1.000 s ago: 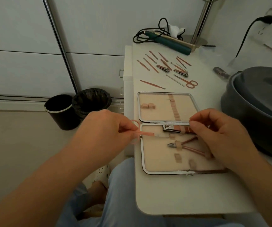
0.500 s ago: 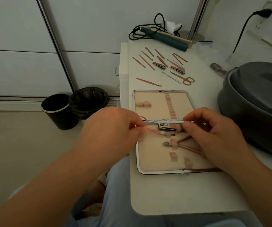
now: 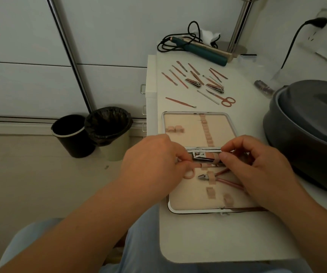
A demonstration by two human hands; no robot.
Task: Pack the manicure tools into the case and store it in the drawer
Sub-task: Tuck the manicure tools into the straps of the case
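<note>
The open manicure case (image 3: 186, 117) lies flat on the white table, its beige lining crossed by elastic loops. In the near half sit a large nail clipper (image 3: 203, 156) and pink-handled nippers (image 3: 220, 177) under loops. My left hand (image 3: 152, 164) pinches small pink scissors (image 3: 189, 173) by the handle, the blades pushed rightward under a loop below the clipper. My right hand (image 3: 257, 170) rests on the case's right side, thumb and forefinger pinching at the loop by the clipper. Several loose tools (image 3: 196, 79) and red-handled scissors (image 3: 226, 101) lie farther back.
A grey lidded tub (image 3: 308, 133) stands at the right table edge. A teal hair iron (image 3: 200, 50) with black cord and a lamp base (image 3: 235, 46) sit at the back. White drawers (image 3: 150, 79) adjoin the table's left side; two bins (image 3: 91, 133) stand on the floor.
My left hand has moved right with the pink scissors, sliding their blades further into the case under the loop. My right hand has stayed at the clipper's loop.
</note>
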